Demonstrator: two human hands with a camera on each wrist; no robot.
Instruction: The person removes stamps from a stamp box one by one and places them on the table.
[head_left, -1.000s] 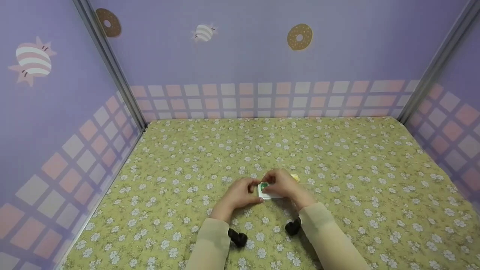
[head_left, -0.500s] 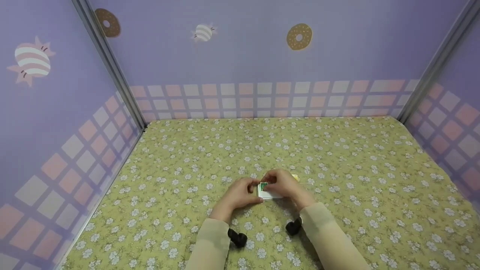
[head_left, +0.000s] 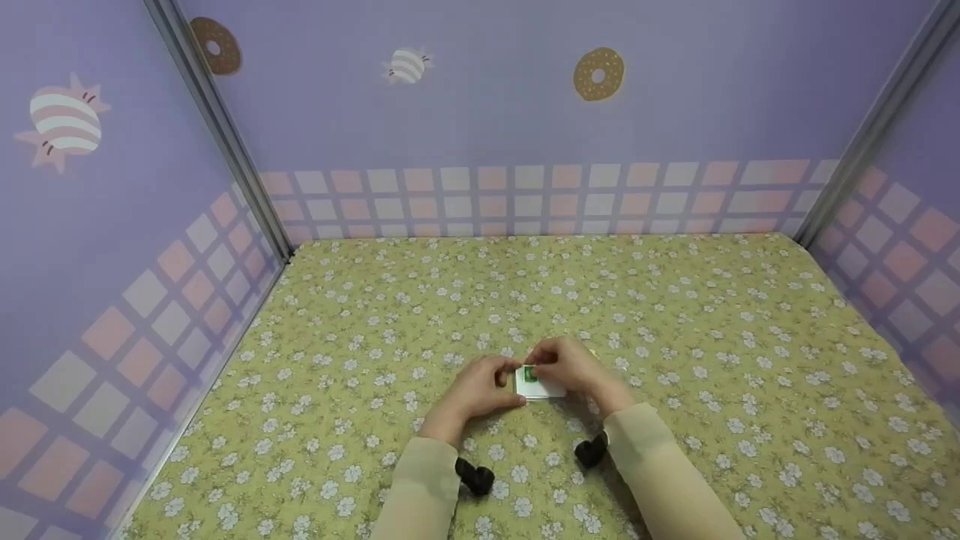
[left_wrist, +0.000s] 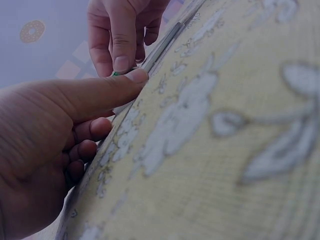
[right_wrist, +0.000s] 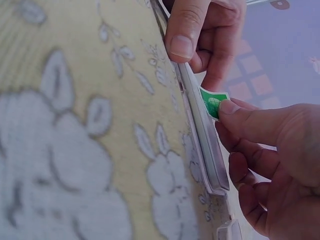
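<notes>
A flat white rectangular case (head_left: pixel 541 389) with a clear rim lies on the floral cloth between the two hands. My left hand (head_left: pixel 480 386) grips its left end, thumb at the near edge and fingertips at the far one. In the right wrist view, a small green sticker (right_wrist: pixel 211 101) with a white border curls up over the case. Between thumb and fingers, my right hand (head_left: pixel 571 367) pinches the sticker. The left wrist view shows only a sliver of green under the right thumb, and the left thumb (left_wrist: pixel 132 80) hides most of the case.
Yellow floral cloth (head_left: pixel 390 315) covers the table. Purple walls (head_left: pixel 495 97) with grey corner posts (head_left: pixel 225 135) stand at the back and sides. A clear plastic edge (right_wrist: pixel 229 231) shows beyond the case's end. Black wrist cameras (head_left: pixel 476 476) hang under both forearms.
My right hand has shifted slightly right with the sticker, now covering most of the yellow item behind it. My left hand stays in place on the case.
</notes>
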